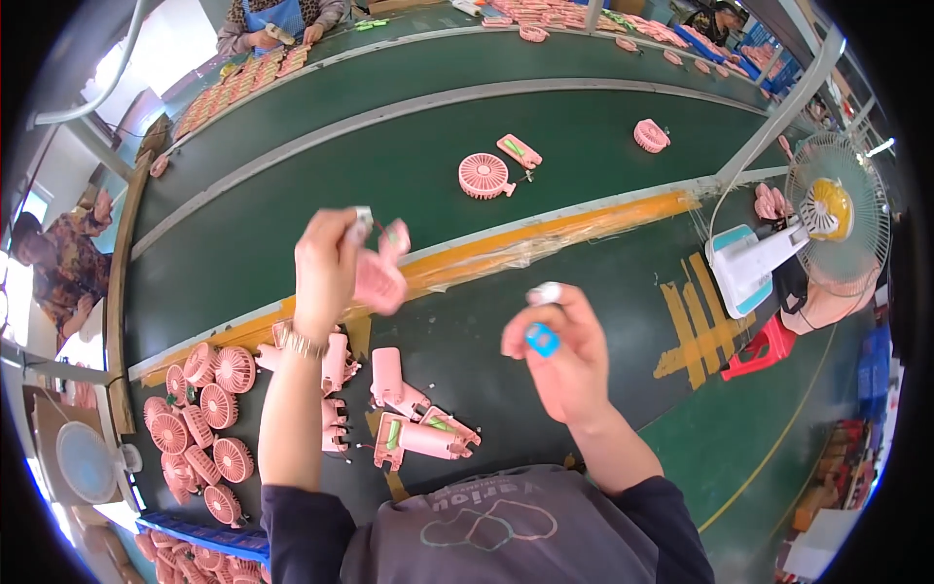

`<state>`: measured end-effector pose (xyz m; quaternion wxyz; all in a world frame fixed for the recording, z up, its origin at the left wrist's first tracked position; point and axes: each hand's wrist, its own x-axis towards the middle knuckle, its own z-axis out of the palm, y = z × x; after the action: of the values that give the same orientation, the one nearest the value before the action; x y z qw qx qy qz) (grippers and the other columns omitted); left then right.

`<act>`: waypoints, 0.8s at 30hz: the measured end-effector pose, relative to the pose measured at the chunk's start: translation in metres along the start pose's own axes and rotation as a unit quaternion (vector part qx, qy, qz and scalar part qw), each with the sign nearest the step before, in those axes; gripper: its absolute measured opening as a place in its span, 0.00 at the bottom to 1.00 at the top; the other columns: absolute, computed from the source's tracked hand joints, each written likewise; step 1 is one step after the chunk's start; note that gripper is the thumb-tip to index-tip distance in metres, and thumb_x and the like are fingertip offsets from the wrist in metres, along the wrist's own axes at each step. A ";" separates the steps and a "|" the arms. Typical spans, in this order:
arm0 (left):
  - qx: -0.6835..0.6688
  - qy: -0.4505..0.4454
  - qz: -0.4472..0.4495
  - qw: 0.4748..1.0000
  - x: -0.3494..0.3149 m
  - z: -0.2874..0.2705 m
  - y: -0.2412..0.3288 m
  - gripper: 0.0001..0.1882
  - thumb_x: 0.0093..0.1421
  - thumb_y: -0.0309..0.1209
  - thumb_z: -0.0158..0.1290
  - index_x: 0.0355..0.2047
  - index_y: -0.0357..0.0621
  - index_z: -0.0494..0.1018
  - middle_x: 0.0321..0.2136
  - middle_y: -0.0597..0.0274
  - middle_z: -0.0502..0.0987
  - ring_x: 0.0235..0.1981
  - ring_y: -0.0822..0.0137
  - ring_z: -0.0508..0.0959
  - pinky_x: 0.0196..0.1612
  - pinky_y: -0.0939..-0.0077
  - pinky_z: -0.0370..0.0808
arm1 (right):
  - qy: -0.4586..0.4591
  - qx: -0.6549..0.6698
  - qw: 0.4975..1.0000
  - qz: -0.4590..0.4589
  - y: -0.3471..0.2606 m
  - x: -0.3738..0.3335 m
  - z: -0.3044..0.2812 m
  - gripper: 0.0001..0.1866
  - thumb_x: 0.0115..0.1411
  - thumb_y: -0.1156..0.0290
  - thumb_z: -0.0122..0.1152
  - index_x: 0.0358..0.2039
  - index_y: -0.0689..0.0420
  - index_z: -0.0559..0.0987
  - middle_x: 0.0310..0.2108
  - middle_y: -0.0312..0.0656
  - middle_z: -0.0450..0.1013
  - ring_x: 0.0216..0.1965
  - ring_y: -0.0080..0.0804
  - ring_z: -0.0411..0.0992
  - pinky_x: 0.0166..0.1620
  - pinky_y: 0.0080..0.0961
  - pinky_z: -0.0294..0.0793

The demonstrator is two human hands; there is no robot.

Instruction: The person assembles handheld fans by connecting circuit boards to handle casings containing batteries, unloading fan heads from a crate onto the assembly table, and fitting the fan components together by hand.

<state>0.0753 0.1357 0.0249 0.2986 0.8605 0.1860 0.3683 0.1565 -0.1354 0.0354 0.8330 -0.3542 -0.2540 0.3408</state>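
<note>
My left hand [326, 263] is raised over the near edge of the conveyor belt, closed on a pink handheld-fan part [377, 282]. Motion blurs that part, and a small piece sticks up from it. To the right, my right hand [566, 355] hovers above the dark worktable with loosely bent fingers apart and nothing visible in them. It wears a blue cover [542, 339] on the thumb and a white one on a fingertip. Below and between the hands lie several pink handle shells [428, 440], some showing green pieces inside. Round pink fan heads [219, 406] are piled left of my left forearm.
The green belt [379, 146] carries a fan head [484, 176], a handle shell [520, 151] and another fan head [651, 136]. A desk fan [769, 258] stands at the right, near a red stool [764, 348]. A blue crate [209, 533] sits lower left. Other people work beyond.
</note>
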 end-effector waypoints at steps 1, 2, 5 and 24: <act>0.031 0.002 0.030 0.999 0.010 0.004 -0.009 0.07 0.55 0.20 0.52 0.35 0.35 0.75 0.30 0.50 0.75 0.32 0.52 0.76 0.35 0.66 0.74 | -0.009 -0.025 1.000 -0.014 -0.009 -0.006 -0.001 0.18 0.61 0.79 0.53 0.51 0.59 0.62 0.36 0.46 0.74 0.34 0.30 0.72 0.40 0.26 0.71; 0.065 0.006 0.058 0.996 0.017 0.006 -0.020 0.07 0.55 0.20 0.52 0.35 0.36 0.75 0.31 0.50 0.75 0.32 0.51 0.76 0.34 0.65 0.74 | -0.022 -0.048 0.998 -0.026 -0.014 -0.009 0.001 0.18 0.61 0.79 0.52 0.51 0.59 0.62 0.35 0.46 0.74 0.33 0.30 0.72 0.40 0.27 0.72; 0.153 -0.072 0.116 0.979 0.019 0.025 -0.049 0.10 0.53 0.22 0.54 0.36 0.37 0.75 0.34 0.50 0.76 0.34 0.50 0.77 0.38 0.63 0.75 | -0.054 -0.077 0.994 -0.063 -0.024 -0.015 0.007 0.20 0.61 0.81 0.50 0.53 0.59 0.58 0.36 0.51 0.74 0.30 0.32 0.73 0.37 0.27 0.73; -0.492 -0.131 -0.014 0.861 -0.099 -0.016 0.144 0.17 0.51 0.19 0.58 0.43 0.30 0.72 0.38 0.48 0.74 0.35 0.68 0.76 0.37 0.78 0.74 | -0.055 -0.381 0.903 -0.189 -0.024 -0.026 0.041 0.05 0.53 0.80 0.57 0.28 0.64 0.81 0.24 0.39 0.78 0.20 0.27 0.63 0.23 0.20 0.63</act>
<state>0.0126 -0.0198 0.0756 0.7097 0.6394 -0.0476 0.2919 0.1221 -0.1501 0.0748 0.6679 -0.5708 -0.4720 0.0726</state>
